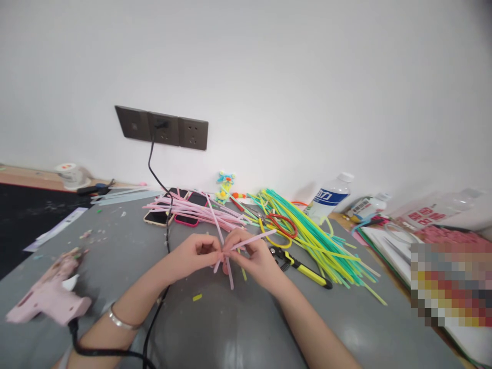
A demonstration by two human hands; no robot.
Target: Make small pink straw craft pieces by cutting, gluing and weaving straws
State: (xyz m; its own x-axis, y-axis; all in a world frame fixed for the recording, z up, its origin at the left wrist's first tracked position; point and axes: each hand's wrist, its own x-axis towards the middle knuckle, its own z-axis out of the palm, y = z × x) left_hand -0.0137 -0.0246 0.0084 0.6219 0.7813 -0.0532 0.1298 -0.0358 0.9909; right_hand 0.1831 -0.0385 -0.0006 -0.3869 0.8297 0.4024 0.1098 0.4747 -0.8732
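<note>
In the head view my left hand [198, 254] and my right hand [249, 256] meet above the table, fingertips pinched together. Between them are several pink pipe cleaners [253, 238] that cross at the fingertips. One points up, one slants to the right past my right hand, and short ends hang below. How they join is hidden by my fingers. A small round pink piece [225, 269] shows just under the fingertips. Behind my hands lies a loose bundle of pink pipe cleaners [184, 209]. A small yellow-green piece [197, 297] rests on the table below my left hand.
A pink glue gun [49, 297] lies at left; its black cord [149, 164] reaches the wall socket [163, 128]. At right are yellow and green pipe cleaners [315, 236], wire cutters [303, 269], scissors [282, 225] and a bottle [328, 197]. Phones [156, 218] lie under the pink bundle.
</note>
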